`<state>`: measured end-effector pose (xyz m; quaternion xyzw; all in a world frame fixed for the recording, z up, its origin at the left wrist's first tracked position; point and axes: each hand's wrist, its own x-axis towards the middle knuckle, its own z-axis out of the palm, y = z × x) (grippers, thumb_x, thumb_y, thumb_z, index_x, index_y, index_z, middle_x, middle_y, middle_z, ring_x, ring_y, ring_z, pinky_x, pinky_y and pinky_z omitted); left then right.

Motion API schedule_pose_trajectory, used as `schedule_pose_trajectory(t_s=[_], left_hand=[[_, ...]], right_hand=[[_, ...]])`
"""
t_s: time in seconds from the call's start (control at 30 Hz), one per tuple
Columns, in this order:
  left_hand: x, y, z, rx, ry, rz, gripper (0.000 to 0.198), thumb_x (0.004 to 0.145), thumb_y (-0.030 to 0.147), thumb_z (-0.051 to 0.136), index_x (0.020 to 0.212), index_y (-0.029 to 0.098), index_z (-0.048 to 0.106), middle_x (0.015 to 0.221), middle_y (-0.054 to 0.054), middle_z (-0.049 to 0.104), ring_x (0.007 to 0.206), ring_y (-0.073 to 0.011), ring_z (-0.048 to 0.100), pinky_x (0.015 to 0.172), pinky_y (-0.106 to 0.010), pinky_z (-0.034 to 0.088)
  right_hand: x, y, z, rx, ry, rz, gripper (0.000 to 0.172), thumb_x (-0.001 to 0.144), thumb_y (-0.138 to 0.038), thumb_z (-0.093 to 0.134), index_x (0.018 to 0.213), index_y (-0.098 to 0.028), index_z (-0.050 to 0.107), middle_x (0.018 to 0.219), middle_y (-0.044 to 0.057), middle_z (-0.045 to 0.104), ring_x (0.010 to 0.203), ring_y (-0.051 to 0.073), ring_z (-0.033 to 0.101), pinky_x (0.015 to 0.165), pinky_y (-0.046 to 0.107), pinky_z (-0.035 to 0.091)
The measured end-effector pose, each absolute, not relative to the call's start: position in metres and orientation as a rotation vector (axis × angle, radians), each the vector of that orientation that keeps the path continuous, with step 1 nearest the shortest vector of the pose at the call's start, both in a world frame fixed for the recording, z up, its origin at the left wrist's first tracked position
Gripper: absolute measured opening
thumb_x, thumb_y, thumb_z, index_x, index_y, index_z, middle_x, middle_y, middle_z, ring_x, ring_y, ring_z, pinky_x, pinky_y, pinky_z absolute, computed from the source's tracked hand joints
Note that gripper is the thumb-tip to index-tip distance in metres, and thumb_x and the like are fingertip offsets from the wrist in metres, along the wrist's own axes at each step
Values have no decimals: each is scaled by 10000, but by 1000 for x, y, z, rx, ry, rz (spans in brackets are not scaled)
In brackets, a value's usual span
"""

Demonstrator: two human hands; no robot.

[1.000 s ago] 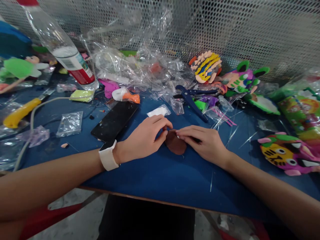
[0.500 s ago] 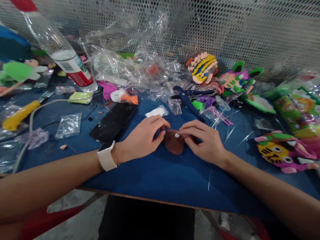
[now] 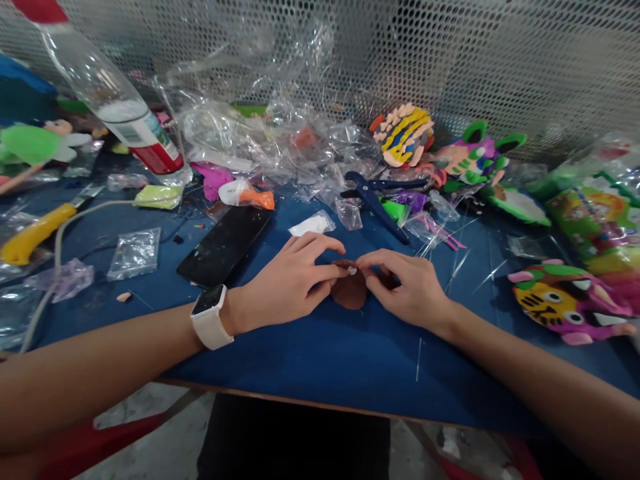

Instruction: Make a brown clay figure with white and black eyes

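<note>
A flat, round disc of brown modelling clay point(image 3: 350, 293) lies on the blue table between my hands. Near its upper edge sits a small white piece of clay point(image 3: 352, 271). My left hand point(image 3: 295, 277), with a watch on the wrist, has its fingers apart, and its index fingertip touches the white piece from the left. My right hand point(image 3: 407, 283) is curled at the disc's right edge, its fingertips bunched against the white piece. The exact contact of those fingertips is partly hidden. Behind my left hand lies a packet of white clay point(image 3: 313, 225).
A black phone point(image 3: 225, 245) lies left of my left hand. Blue-handled pliers point(image 3: 375, 200) lie beyond my right hand. A yellow-handled cutter point(image 3: 37, 230), a bottle point(image 3: 135, 130), plastic wrappers point(image 3: 270, 140) and a clay tiger face point(image 3: 555, 300) surround the work area.
My left index finger has stretched rightward over the disc onto the white piece. My left wrist has turned, showing the watch face. My right fingers have drawn slightly closer together.
</note>
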<state>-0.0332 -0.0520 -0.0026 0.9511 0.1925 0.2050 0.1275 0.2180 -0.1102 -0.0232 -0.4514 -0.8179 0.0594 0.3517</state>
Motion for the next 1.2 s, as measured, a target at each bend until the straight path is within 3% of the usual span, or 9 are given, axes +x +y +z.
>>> schedule_pose_trajectory(t_s=[0.3,0.63,0.9,1.07,1.2], left_hand=[[-32,-53,-2,2830,602,514,324,1041,158,516,1272,225,732,1463,-144,566,1382,-345,517,1117,-593,468],[-32,-52,-3,2850,592,501,355,1034,141,525,1321,254,701,1470,-129,564,1405,-321,510,1141,-550,464],[-32,-52,-2,2812,587,527,340,1036,130,511,1299,225,704,1446,-129,589,1381,-316,527,1127,-534,468],[-31,-50,-2,2751,687,599,283,1057,170,481,1256,197,680,1328,-123,634,1285,-274,591,1102,-483,477],[-36,-47,8,2864,702,552,216,1020,222,521,1124,172,703,1140,-107,686,1061,-254,656,946,-417,529]], right_hand=[[217,-109,-22,-1200,-2113,194,152,953,-114,600,1027,-235,654,914,-14,780,578,101,639,536,247,471],[216,-112,-19,-1142,-2136,116,159,921,-93,584,919,-230,666,850,-23,784,532,89,617,528,241,469],[214,-113,-17,-1081,-2134,42,174,934,-92,604,957,-238,695,936,-14,833,644,119,745,575,237,541],[216,-112,-19,-1079,-2164,80,210,950,-103,604,1036,-255,720,1035,-10,849,825,163,819,675,257,619],[217,-112,-20,-1045,-2157,79,226,942,-84,606,1042,-247,727,1034,-9,851,860,170,829,703,264,642]])
